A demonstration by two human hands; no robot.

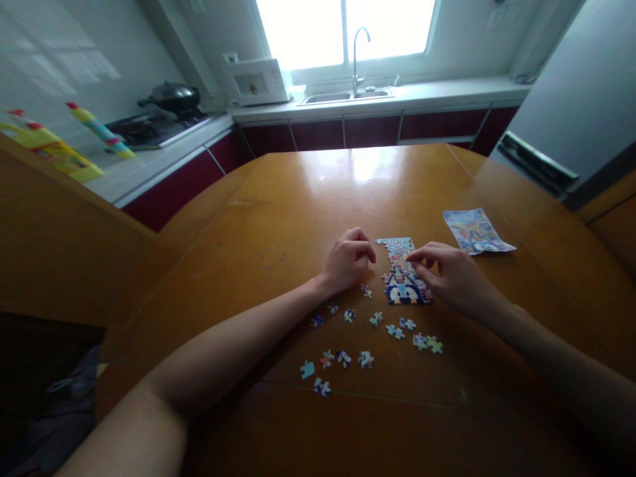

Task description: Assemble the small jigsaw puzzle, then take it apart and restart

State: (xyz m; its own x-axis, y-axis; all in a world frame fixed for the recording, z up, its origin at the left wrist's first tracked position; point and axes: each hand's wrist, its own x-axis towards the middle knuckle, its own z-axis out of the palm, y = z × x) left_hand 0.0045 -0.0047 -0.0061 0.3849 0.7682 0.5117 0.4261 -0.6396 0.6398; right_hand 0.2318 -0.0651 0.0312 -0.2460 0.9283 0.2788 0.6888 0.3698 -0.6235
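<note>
A partly joined jigsaw puzzle (403, 291) lies flat on the wooden table, with a blue-and-white cartoon dog face along its near edge. Over its right side is my right hand (450, 273), thumb and forefinger pinched at a puzzle piece whose outline is mostly hidden by the fingertips. My left hand (348, 260) rests just left of the puzzle with its fingers curled in; the inside of that hand is hidden. Nearest to it lies a loose puzzle piece (366, 291). Several more loose pieces are scattered nearer to me, among them a light blue piece (307, 370) and a yellowish piece (434, 344).
A creased printed picture sheet (477, 230) lies right of the puzzle on the wooden table (238, 258). Beyond are a sink (328, 98), a microwave (258, 81), a stove with a dark pan (173, 97) and yellow bottles (64, 156). A fridge (571, 86) stands at right.
</note>
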